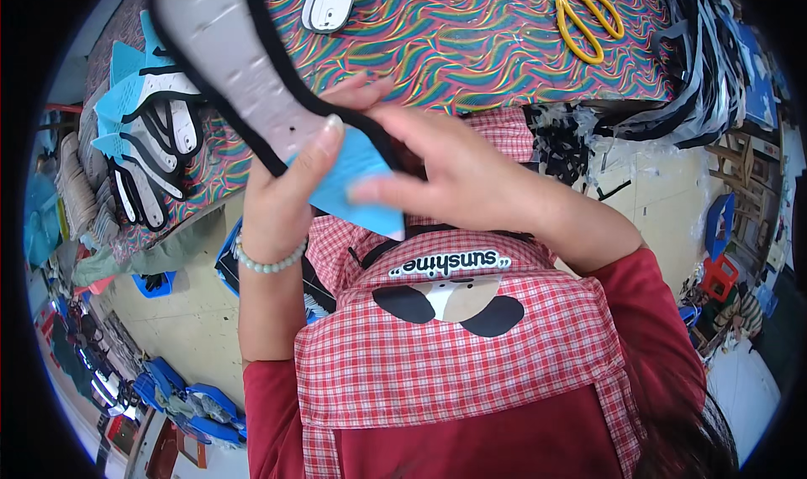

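Observation:
A long, waisted white panel with black edging (256, 75) is held up at a slant in front of me. Blue sheet material (353, 172) covers its near end. Round its middle, my left hand (290, 176) is closed, thumb on top at the edge of the blue. My right hand (454, 164) grips the near end from the right, with its thumb across the blue sheet and its other fingers partly hidden beneath the panel. Past the panel, a smaller white piece with a dark edge (329, 4) lies on the patterned table cover (454, 50).
Yellow-handled scissors (584, 21) lie at the far right of the table. Several similar black-edged panels (155, 155) with blue ends are piled on the left. Black and clear strips (706, 67) hang over the right edge. Blue containers (189, 399) stand on the floor at lower left.

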Action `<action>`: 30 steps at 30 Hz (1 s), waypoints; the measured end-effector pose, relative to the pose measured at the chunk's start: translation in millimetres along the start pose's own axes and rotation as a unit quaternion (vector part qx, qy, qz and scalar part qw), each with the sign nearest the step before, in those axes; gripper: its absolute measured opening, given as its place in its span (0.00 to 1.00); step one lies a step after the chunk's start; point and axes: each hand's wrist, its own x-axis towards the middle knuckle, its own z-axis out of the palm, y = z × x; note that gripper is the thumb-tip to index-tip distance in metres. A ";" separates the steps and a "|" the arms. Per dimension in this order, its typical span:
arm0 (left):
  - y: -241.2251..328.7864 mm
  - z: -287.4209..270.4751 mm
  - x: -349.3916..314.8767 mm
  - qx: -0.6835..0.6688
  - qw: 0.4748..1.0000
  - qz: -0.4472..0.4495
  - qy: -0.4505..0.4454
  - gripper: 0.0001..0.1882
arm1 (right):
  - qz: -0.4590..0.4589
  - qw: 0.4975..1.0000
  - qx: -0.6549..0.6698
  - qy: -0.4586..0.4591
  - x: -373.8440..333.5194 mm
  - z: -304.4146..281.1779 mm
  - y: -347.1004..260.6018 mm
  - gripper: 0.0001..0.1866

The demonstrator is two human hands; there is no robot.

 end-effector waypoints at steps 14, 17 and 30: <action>-5.4 -10.1 17.3 -0.349 0.922 -0.128 0.109 0.21 | 0.194 0.825 -0.466 0.256 -79.4 -197.5 97.1 0.28; 0.3 -5.0 22.1 -0.351 0.927 -0.105 0.081 0.22 | 0.145 0.815 -0.519 0.213 -76.9 -201.7 97.6 0.30; 3.5 -6.9 12.8 -0.325 0.940 -0.089 0.057 0.21 | 0.176 0.967 -0.069 0.170 -74.4 -92.0 44.7 0.40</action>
